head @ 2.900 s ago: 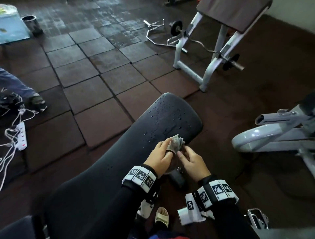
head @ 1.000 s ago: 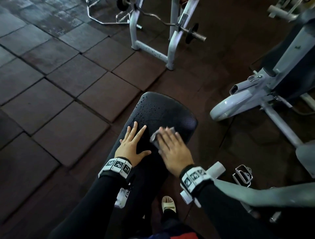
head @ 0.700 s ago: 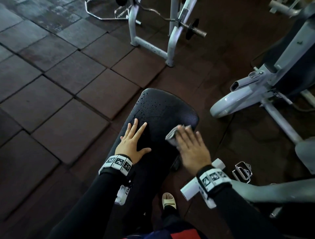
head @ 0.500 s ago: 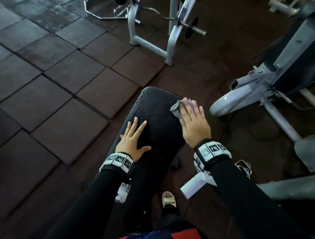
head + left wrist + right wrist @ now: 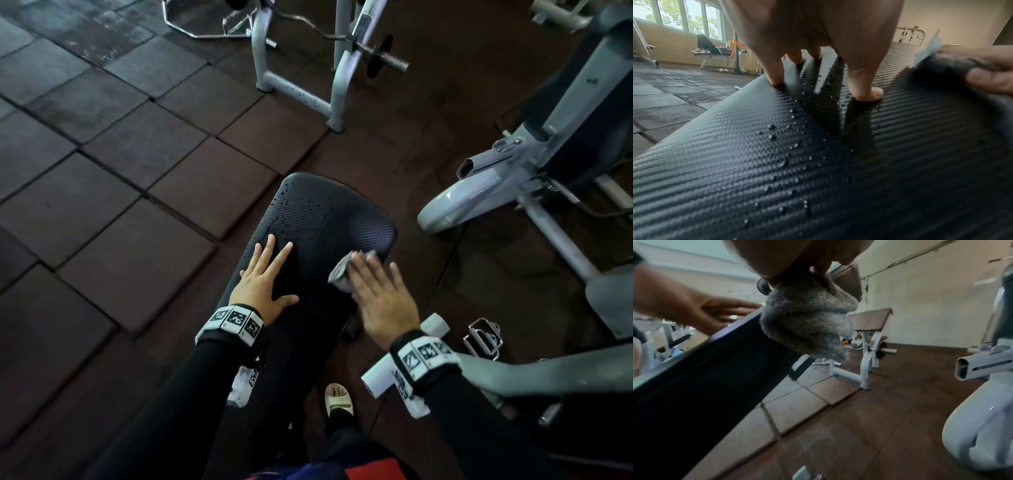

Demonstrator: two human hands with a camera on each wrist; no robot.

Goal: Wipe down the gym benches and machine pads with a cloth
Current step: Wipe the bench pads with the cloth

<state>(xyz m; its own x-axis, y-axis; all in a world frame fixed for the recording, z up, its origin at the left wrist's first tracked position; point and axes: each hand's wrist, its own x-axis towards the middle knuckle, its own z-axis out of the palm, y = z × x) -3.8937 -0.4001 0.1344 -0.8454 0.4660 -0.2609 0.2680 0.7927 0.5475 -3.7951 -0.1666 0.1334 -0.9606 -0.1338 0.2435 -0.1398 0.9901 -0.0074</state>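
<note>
A black textured bench pad [image 5: 325, 219] runs away from me, with water drops near its far left end. My left hand [image 5: 263, 277] lies flat on it, fingers spread. My right hand [image 5: 380, 294] presses a bunched grey cloth [image 5: 342, 272] against the pad's right edge, fingers straight on top. In the left wrist view my left hand [image 5: 818, 32] stands on the beaded pad [image 5: 797, 162], and my right thumb [image 5: 990, 82] tucks under the cloth [image 5: 937, 66]. In the right wrist view the cloth [image 5: 807, 318] hangs from my right hand [image 5: 787, 254] over the pad's side [image 5: 705, 378].
A white curl-bench frame [image 5: 298, 92] with a loaded bar [image 5: 380, 56] stands ahead. A grey machine [image 5: 479, 192] crowds the right side, and a white tube [image 5: 404, 356] sits by my right wrist. My sandalled foot [image 5: 337, 399] is below the pad. A person [image 5: 715, 48] lies on a distant bench.
My right hand has drawn the cloth back toward me from the pad's far right corner along its right edge. My left hand has stayed flat in place.
</note>
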